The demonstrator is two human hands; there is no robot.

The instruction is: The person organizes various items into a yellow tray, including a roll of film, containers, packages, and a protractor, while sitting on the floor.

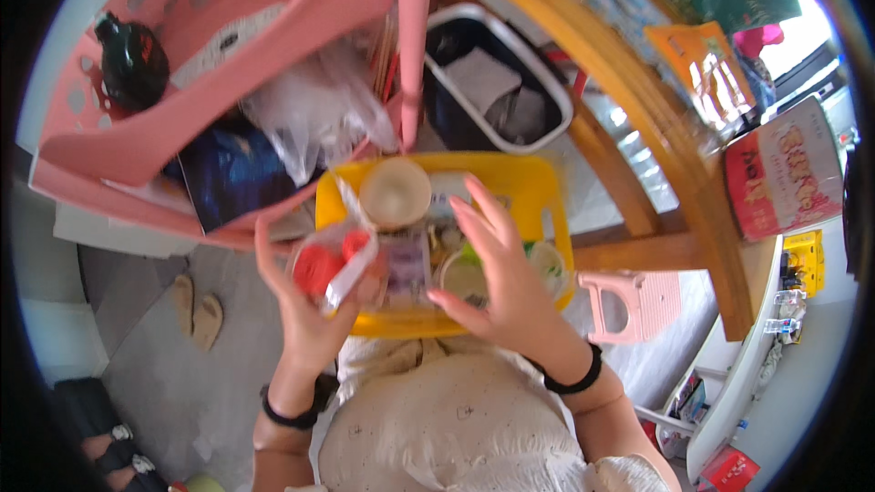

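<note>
In the head view a yellow plastic basket sits right in front of my body, filled with small items. My left hand is at its left side, thumb and fingers spread around a clear plastic package with red contents; whether it grips the package is unclear. Over the basket's right half hovers my right hand, fingers apart and holding nothing. Between the hands lies a purple-and-white packet. A round pale container stands at the back, and round tubs lie at the right.
Left is a pink plastic shelf rack holding a dark green bottle and plastic bags. Beyond the basket stands a black bin with a white rim. A wooden table frame and a pink stool are at right. Slippers lie on the floor.
</note>
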